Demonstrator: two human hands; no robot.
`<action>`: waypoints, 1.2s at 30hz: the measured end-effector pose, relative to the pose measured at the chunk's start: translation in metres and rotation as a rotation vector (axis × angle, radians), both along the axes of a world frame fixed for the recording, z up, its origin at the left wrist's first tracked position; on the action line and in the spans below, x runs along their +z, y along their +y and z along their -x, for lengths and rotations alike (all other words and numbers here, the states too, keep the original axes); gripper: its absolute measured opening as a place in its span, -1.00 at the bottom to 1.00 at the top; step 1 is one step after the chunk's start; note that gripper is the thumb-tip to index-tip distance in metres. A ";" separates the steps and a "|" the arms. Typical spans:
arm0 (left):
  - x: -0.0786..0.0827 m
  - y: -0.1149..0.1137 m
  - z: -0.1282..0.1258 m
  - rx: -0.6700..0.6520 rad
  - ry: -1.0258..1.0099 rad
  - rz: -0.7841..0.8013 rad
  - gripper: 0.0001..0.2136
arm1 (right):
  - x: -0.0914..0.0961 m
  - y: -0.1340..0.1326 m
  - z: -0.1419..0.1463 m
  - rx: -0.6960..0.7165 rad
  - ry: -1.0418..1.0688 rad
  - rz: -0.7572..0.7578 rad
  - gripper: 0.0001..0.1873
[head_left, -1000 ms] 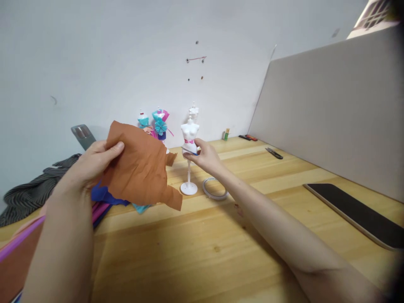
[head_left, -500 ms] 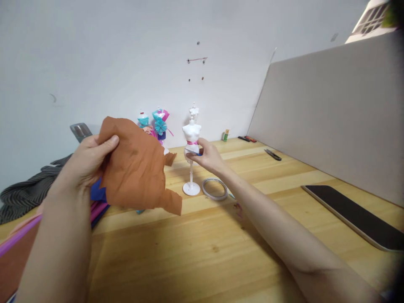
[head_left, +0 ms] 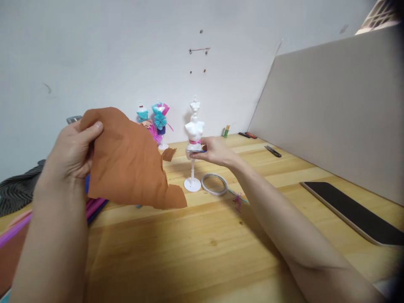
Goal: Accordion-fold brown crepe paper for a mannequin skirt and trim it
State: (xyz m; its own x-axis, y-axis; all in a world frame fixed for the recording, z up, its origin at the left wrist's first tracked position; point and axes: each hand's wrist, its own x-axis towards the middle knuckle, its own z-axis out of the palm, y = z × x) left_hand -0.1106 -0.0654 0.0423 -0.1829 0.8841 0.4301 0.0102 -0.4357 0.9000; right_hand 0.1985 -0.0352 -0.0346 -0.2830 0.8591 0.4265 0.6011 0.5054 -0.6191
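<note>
My left hand [head_left: 71, 147] pinches the upper left edge of a wrinkled sheet of brown crepe paper [head_left: 126, 164], raised above the table. Its right edge is ragged, with a strip jutting out at the lower right. My right hand [head_left: 214, 150] is closed around small scissors [head_left: 196, 150]; a thin blade and a bit of blue handle show, while the fingers hide the rest. Those blades lie across the front of a white mini dress form [head_left: 194, 128], which stands upright on a round base with a pink ribbon at its waist. Whether they touch it, I cannot tell.
Decorated dress forms [head_left: 160, 122] stand by the wall. A roll of tape [head_left: 214, 185] lies beside the white form's base, near pink scraps [head_left: 237, 203]. Black snips [head_left: 273, 151] and a phone [head_left: 350, 212] are at right. Striped cloth [head_left: 20, 187] and coloured sheets [head_left: 94, 208] lie at left.
My left hand and the brown crepe paper have shifted slightly left, and the sheet hangs more spread out. My right hand has turned a little at the dress form, still gripping the scissors.
</note>
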 end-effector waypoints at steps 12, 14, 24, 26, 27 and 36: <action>0.014 -0.014 0.002 0.057 -0.138 -0.078 -0.84 | -0.023 0.006 0.037 -0.019 0.154 -0.158 -0.72; 0.014 -0.016 0.003 0.039 -0.127 -0.086 -0.83 | -0.025 0.006 0.040 -0.048 0.144 -0.167 -0.72; 0.016 -0.021 0.009 0.035 -0.144 -0.160 -0.79 | -0.030 0.003 0.046 0.025 0.170 -0.171 -0.69; 0.016 -0.022 0.008 0.041 -0.129 -0.157 -0.78 | -0.029 0.003 0.045 0.043 0.155 -0.167 -0.67; 0.016 -0.023 0.008 0.038 -0.119 -0.151 -0.78 | -0.028 0.002 0.045 0.053 0.147 -0.170 -0.66; 0.013 -0.028 0.016 0.011 0.078 -0.171 -0.75 | -0.017 -0.004 0.035 0.082 0.047 -0.204 -0.70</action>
State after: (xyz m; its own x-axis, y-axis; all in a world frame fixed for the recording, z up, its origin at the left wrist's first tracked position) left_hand -0.1268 -0.0935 0.0548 -0.1525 0.7952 0.5868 0.0821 -0.5815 0.8094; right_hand 0.1633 -0.0388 -0.0519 -0.3245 0.7287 0.6031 0.5256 0.6690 -0.5255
